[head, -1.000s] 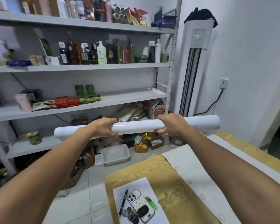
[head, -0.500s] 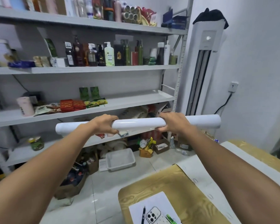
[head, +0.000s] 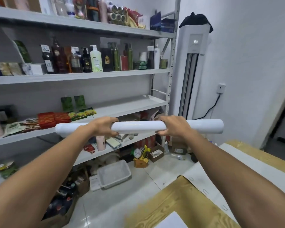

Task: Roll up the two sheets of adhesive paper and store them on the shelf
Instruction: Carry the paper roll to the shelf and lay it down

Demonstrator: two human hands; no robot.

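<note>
1. One roll (head: 136, 127) of adhesive paper done, held level in the air in front of the shelf (head: 125, 105), not on it yet.
2. My left hand (head: 104, 127) and right hand (head: 172, 125) both wrapped tight around the roll, arms stretched out.
3. Second sheet (head: 247, 168) lies flat on the table (head: 171, 204) at my right, unrolled by the look of it.
4. Left, I'd say: shelve this roll, then roll and shelve the other.
5. Count: one roll, one flat sheet, two hands.

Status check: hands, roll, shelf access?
Left hand and right hand gripping white roll, held level. Red packets crowd shelf left; right clear.
</note>
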